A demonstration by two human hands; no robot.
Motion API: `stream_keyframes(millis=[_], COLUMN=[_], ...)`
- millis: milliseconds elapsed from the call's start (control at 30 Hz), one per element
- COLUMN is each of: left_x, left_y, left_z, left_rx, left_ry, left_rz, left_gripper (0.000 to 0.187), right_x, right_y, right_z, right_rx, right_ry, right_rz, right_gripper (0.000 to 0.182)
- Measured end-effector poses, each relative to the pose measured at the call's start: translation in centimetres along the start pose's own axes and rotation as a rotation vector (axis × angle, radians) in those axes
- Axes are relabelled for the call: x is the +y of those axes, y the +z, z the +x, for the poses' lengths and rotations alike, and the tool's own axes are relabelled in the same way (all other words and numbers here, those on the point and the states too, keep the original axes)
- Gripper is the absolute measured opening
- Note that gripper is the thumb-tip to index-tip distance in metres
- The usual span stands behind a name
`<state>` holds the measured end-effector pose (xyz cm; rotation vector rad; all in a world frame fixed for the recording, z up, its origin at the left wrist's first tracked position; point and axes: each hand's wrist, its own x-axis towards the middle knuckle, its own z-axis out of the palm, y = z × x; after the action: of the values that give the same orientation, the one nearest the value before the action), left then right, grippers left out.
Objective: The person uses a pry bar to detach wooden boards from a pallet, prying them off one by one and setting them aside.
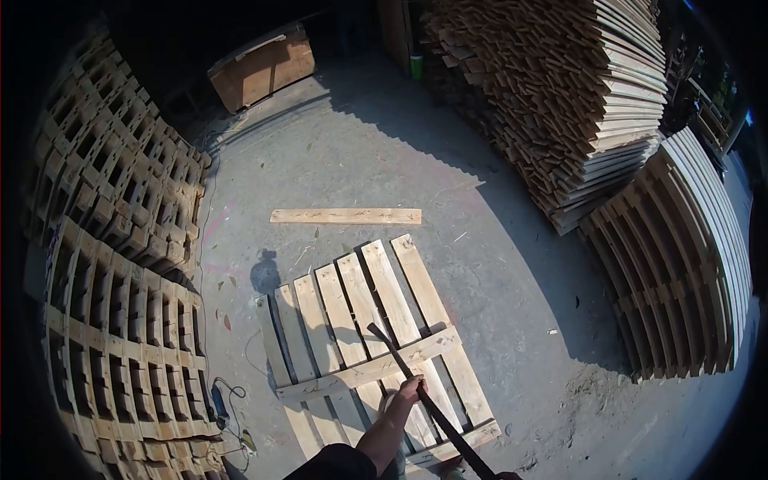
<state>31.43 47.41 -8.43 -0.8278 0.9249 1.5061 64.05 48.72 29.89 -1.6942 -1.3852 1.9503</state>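
Observation:
A long dark pry bar (452, 432) slants across a wooden pallet (332, 348) lying on the floor in front of me. My left hand (412, 389) is closed round the bar's middle, its arm reaching in from the bottom. At the bottom edge a sliver of my right hand (508, 476) shows at the bar's lower end, mostly cut off. The bar's flattened tip (373, 329) is over the slats just beyond the pallet's middle crosspiece (364, 370). One of my shoes (452, 464) shows by the pallet's near edge.
A loose plank (346, 216) lies on the concrete beyond the pallet. Stacked pallets (120, 320) rise on the left, with a corded tool (219, 400) beside them. On the right stand a tall pile of boards (552, 96) and curved-looking pallet stacks (672, 264). A wooden box (264, 68) is at the back.

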Motion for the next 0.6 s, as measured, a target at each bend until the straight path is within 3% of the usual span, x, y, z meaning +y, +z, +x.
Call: stream_keyframes(millis=[33, 67, 100, 133, 200, 233, 300, 367, 433, 600], left_x=[-3.2, -5.6, -7.9, -10.6, -14.8, -16.5, -19.9, -22.9, -27.1, -35.6], left_y=[0.0, 0.3, 0.5, -0.8, -1.2, 0.4, -1.7, 0.4, -0.4, 1.2], left_z=[0.2, 1.0, 0.7, 1.8, 1.7, -0.7, -1.3, -6.0, -7.3, -10.9], left_rx=[0.137, 0.284, 0.344, 0.376, 0.524, 0.601, 0.543, 0.54, 0.558, 0.53], left_ry=[0.033, 0.062, 0.09, 0.154, 0.22, 0.26, 0.23, 0.211, 0.198, 0.089], left_rz=[-0.011, 0.016, 0.056, 0.108, 0.358, 0.337, 0.337, 0.372, 0.375, 0.364], left_gripper=[0.016, 0.016, 0.018, 0.018, 0.016, 0.015, 0.012, 0.012, 0.016, 0.017], right_x=[-6.2, -4.7, -2.3, 2.8, 7.8, 10.1, 11.9, 11.9, 12.1, 12.6], right_y=[-1.2, -4.3, -6.2, -9.7, -12.8, -14.4, -16.9, -19.1, -21.5, -26.7], right_z=[-0.9, -0.2, 0.0, 1.1, -0.1, -1.4, -4.3, -7.5, -10.4, -14.5], right_rx=[-0.151, -0.267, -0.24, -0.27, -0.178, -0.117, -0.112, -0.157, -0.12, -0.176], right_ry=[-0.106, -0.07, -0.086, -0.194, 0.037, -0.02, -0.123, -0.054, 0.137, 0.355], right_rz=[-0.793, -0.873, -0.919, -1.157, -0.93, -0.94, -1.012, -0.99, -0.997, -1.044], right_gripper=[0.035, 0.033, 0.03, 0.033, 0.036, 0.035, 0.028, 0.027, 0.027, 0.029])
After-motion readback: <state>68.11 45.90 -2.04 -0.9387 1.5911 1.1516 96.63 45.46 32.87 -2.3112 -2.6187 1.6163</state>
